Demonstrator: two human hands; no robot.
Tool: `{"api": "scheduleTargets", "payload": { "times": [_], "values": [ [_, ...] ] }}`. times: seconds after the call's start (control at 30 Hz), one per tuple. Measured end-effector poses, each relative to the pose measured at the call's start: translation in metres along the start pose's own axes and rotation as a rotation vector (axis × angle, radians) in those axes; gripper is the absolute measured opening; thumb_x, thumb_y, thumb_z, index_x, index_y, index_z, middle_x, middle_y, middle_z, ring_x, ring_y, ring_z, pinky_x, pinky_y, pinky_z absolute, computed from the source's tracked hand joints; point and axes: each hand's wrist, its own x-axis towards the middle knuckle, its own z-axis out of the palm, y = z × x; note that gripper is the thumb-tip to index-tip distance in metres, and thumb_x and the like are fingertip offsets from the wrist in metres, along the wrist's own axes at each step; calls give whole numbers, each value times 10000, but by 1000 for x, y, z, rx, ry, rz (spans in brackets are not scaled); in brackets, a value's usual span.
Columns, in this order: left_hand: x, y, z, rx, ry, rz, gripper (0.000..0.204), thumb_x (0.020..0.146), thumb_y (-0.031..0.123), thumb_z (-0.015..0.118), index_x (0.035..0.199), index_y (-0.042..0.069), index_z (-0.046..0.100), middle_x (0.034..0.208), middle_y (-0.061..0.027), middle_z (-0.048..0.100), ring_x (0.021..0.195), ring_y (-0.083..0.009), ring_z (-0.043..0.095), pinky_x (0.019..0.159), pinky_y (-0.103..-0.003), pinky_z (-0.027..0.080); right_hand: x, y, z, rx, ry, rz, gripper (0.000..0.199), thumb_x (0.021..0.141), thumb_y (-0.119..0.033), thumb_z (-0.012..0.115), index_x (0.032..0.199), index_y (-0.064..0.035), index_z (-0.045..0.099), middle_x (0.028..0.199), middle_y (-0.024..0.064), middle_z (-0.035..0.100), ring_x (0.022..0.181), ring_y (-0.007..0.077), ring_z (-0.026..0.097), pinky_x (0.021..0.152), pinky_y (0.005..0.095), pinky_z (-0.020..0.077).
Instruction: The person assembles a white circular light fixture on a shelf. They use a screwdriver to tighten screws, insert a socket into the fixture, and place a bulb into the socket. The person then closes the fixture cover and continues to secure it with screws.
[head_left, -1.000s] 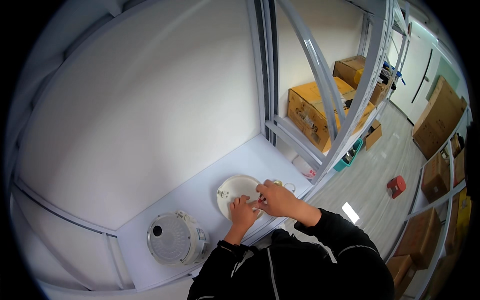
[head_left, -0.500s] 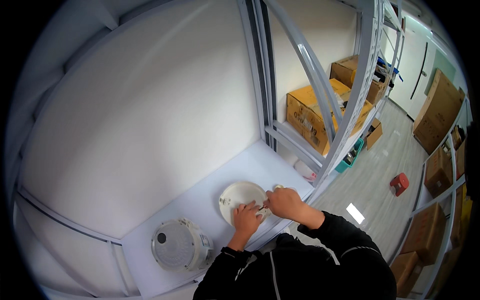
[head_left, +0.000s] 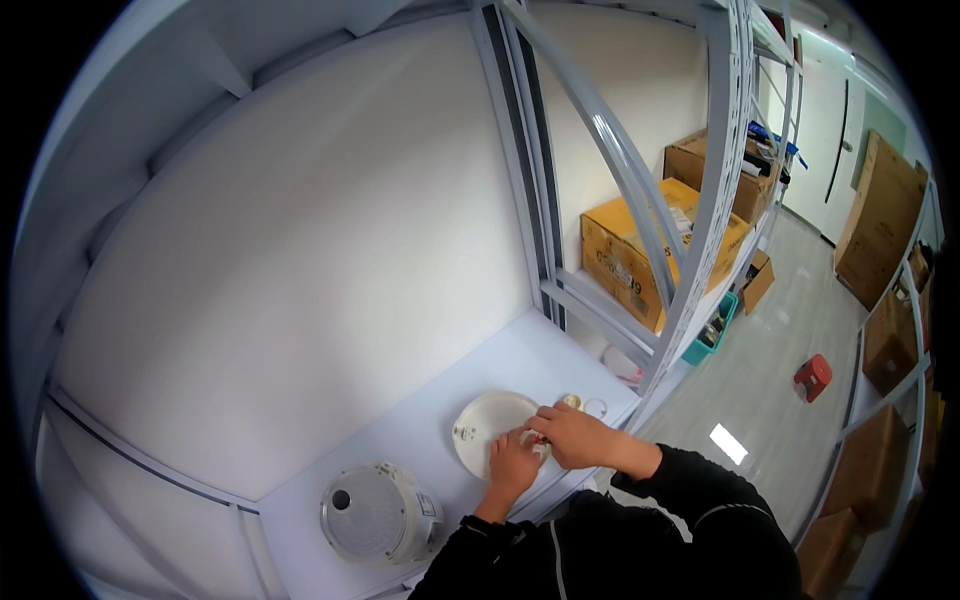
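Two hands are at work on a white shelf board (head_left: 420, 440) set inside a grey metal rack (head_left: 640, 210), and I log the scene from largest item down. Behind the board a plain white back panel (head_left: 300, 260) closes off the rear; the board's near edge runs just under the forearms, and its right end stops at the rack upright, with grey floor (head_left: 780, 340) open beyond. Bare board lies between the two objects and toward the back panel, so I see free room there. Cardboard boxes (head_left: 630, 250) sit on the neighbouring shelf, well apart.

At the left end lies a white domed appliance housing (head_left: 375, 512), near the front edge and apart from the hands. Right of centre lies a white round disc-shaped cover (head_left: 490, 425), flat on the board near the front edge. My left hand (head_left: 513, 465) rests on the disc's near rim, fingers curled down onto it. My right hand (head_left: 575, 435) has its fingertips pressed together at the disc's right edge; what they pinch is too small for me to tell. A small ring-like part (head_left: 573, 402) lies just beyond the right hand.

Against the earlier frame, both hands keep the same station on the disc; only the view has shifted slightly.
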Motion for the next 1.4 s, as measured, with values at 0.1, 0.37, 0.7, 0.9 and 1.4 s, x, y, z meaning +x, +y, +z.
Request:
{"api": "scheduleTargets", "payload": {
  "times": [0.1,0.37,0.7,0.9,1.4],
  "values": [
    [-5,-10,6,8,61,23,373,884,263,787,1233,135,755,1369,-89,657,1254,-318,582,1039,-490,443,8,-38,-28,-91,-169,357,438,881,-216,813,1249,-33,660,1051,189,687,943,409,728,734,446,586],
    [0,-3,-2,-85,-16,-45,392,842,245,802,1209,127,730,1348,-86,654,1255,-312,583,1054,-482,442,0,3,-2,-12,172,-49,407,914,-284,771,1217,-33,666,1028,212,687,897,406,729,712,477,587],
    [3,1,1,-60,-2,-31,344,845,264,807,1141,107,734,1326,-72,654,1242,-302,588,1042,-466,454,-11,-10,0,0,24,298,451,908,-302,793,1247,-30,670,1029,192,713,957,403,726,776,501,590],
    [5,-10,10,-64,28,-64,234,889,241,774,1084,113,751,1294,-48,684,1219,-287,611,1009,-460,485,-10,-5,3,158,218,109,456,909,-288,810,1275,-53,672,1047,188,715,861,425,725,735,506,589],
    [1,-33,-13,-76,-99,76,201,963,277,736,1123,155,738,1361,33,682,1258,-222,629,989,-435,543,-1,-9,-12,275,179,244,386,910,-185,767,1247,-20,678,1063,200,747,912,405,740,836,482,589]
  ]
}}
